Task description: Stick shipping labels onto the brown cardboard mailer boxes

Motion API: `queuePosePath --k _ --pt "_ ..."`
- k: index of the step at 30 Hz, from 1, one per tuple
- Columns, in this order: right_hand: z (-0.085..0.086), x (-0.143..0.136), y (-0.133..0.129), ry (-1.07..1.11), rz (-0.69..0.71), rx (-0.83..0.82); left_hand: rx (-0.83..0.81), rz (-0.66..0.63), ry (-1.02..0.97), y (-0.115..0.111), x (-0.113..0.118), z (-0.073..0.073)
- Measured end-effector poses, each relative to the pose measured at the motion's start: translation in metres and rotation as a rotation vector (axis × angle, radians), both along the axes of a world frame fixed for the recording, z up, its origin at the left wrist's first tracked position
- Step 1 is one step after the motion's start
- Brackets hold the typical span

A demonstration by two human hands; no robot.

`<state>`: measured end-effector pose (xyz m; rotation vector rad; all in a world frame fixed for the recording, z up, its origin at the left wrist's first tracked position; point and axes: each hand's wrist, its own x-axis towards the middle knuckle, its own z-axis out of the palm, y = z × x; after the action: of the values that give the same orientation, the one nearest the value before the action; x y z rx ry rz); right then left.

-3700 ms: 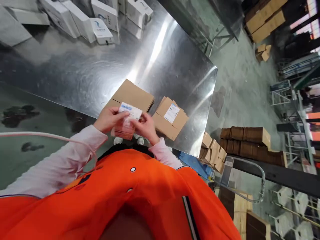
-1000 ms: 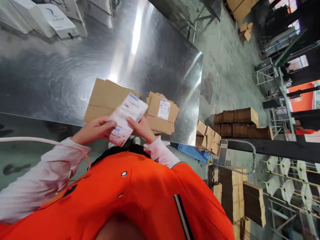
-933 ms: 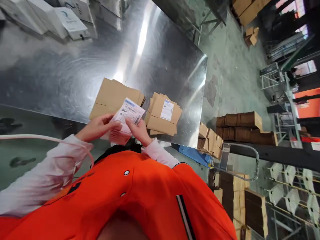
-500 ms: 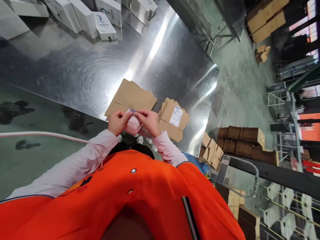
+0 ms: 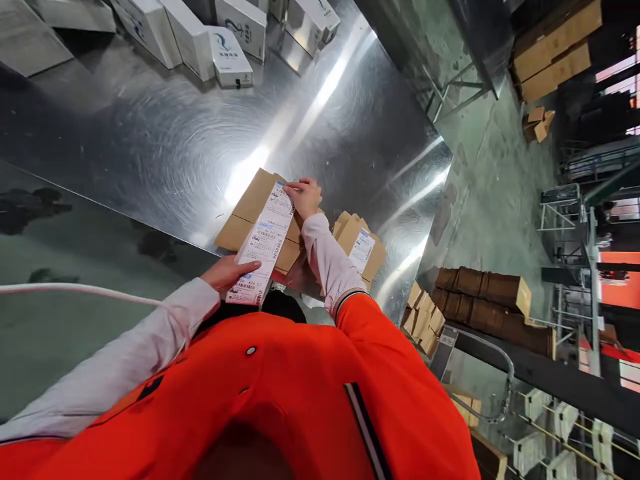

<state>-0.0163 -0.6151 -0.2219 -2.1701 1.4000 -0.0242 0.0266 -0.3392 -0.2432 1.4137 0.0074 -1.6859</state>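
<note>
A long strip of printed shipping labels (image 5: 265,240) is stretched between my two hands. My left hand (image 5: 227,272) grips its near part, thumb on top, close to the table's front edge. At the strip's far end, my right hand (image 5: 305,195) pinches the paper between thumb and fingers. Underneath lies a stack of flat brown cardboard boxes (image 5: 245,210), partly covered by the strip and my right hand. To the right, a second stack of flat cardboard (image 5: 377,258) carries a white shipping label (image 5: 361,250); my right forearm hides part of it.
Both stacks rest on a shiny metal table (image 5: 165,133). White printed boxes (image 5: 233,57) stand along its far left side. A pale cable (image 5: 85,289) runs past my left forearm. Beyond the table's right edge are bundled cardboard (image 5: 423,317) and long brown stacks (image 5: 483,293).
The label strip, bunched between my hands before, is now drawn out long. My right hand has moved forward with its far end, while my left hand has come slightly back toward my body.
</note>
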Motion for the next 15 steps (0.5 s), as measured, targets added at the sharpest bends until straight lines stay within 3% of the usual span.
queuePosePath --k 2,4,6,8,10,12,14,15 --pt "-0.003 -0.001 0.004 0.018 -0.024 -0.063 0.068 -0.022 0.001 0.023 -0.003 -0.005" --pt "-0.006 -0.001 0.012 0.046 0.053 -0.154 0.153 -0.049 -0.013 0.049 -0.007 -0.004" --pt "-0.011 0.002 0.026 0.067 0.293 -0.234 0.23 -0.074 -0.015 0.07 -0.006 0.005" --pt "-0.015 0.005 0.042 0.096 0.53 -0.257 0.252 -0.095 -0.078 0.076 0.004 0.018" --pt "-0.015 0.001 0.059 0.137 0.657 -0.216 0.222 -0.094 -0.226 0.063 0.021 0.031" --pt "-0.01 -0.013 0.073 0.121 0.754 -0.13 0.171 -0.069 -0.412 0.031 0.043 0.038" --pt "-0.003 -0.035 0.086 0.08 0.737 -0.103 0.141 -0.057 -0.631 -0.011 0.062 0.039" --pt "0.0 -0.047 0.092 0.077 0.65 -0.127 0.122 -0.08 -0.754 -0.033 0.07 0.038"
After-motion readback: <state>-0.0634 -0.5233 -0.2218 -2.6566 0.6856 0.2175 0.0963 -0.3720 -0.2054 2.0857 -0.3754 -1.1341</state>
